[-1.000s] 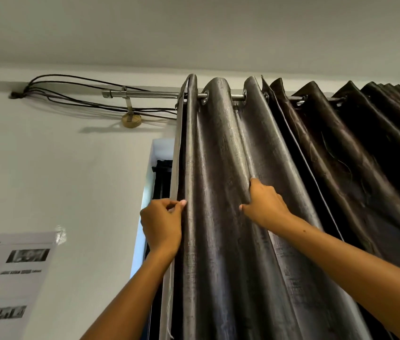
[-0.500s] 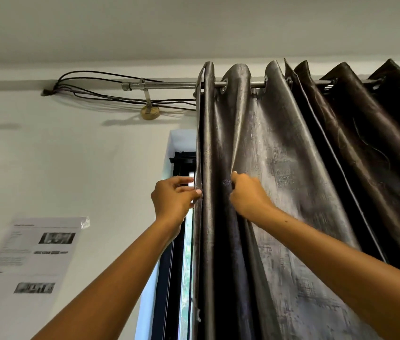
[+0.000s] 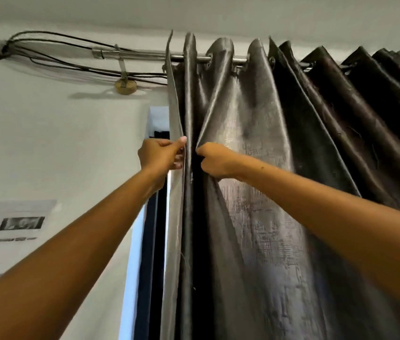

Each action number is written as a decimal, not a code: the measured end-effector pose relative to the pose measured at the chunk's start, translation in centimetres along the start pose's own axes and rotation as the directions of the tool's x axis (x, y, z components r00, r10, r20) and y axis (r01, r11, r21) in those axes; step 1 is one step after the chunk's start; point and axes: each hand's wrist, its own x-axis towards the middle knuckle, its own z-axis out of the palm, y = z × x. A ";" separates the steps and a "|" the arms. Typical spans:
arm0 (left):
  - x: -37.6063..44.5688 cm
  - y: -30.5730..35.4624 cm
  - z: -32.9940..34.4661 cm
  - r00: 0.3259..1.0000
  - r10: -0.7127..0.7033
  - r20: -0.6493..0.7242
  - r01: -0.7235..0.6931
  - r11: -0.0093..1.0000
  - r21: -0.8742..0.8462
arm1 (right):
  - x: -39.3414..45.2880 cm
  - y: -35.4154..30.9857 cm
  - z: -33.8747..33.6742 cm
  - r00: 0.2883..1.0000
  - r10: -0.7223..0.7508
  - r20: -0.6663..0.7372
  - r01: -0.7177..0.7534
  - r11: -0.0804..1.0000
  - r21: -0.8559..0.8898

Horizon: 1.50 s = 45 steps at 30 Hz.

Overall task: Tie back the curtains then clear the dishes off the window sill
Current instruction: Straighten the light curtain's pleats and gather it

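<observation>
- White wall point(image 3: 47, 143), cables point(image 3: 54, 55) and rod point(image 3: 145, 55) up top; dark curtain point(image 3: 255, 168) hanging from it, bunched rightward, window strip point(image 3: 145, 241) bared.
- Step judged: gathering folds, ahead of tying back; sill dishes unseen.
- Left hand point(image 3: 161, 154): curled, pinching leading edge.
- Right hand point(image 3: 214, 160): fisted round next fold.
- Next, likely: bundling pleats together, keeping both grips firm.

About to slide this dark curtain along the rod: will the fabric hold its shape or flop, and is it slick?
Likely floppy: the curtain hangs in soft folds and bunches where the right hand grips it. Probably somewhat slick, given its sheen, so the left hand pinching the edge seems wise. Its eyelets ride the rod, so it should probably slide.
</observation>
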 end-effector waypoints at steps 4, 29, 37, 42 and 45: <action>0.1 1.0 3.6 0.997 0.074 -0.022 -0.070 0.985 0.157 | -1.3 1.3 -0.7 1.000 0.001 0.017 0.000 0.998 -0.063; 1.5 -0.5 6.7 0.976 0.194 -0.101 -0.146 0.922 0.358 | 1.2 13.9 -6.8 0.769 0.229 -0.597 -0.437 0.870 -0.228; 2.2 -1.0 5.2 0.984 0.171 -0.039 -0.154 0.949 0.274 | 5.4 9.2 -3.8 0.819 0.142 -0.555 -0.225 0.971 -0.085; 4.6 -1.2 1.8 0.981 0.195 -0.027 -0.174 0.924 0.339 | 10.4 3.1 -1.9 0.901 -0.033 -0.432 -0.020 0.993 -0.118; 6.2 -1.8 -3.3 0.975 0.190 -0.111 -0.130 0.903 0.409 | 12.8 -2.3 -0.1 0.905 -0.194 -0.379 0.173 0.981 -0.089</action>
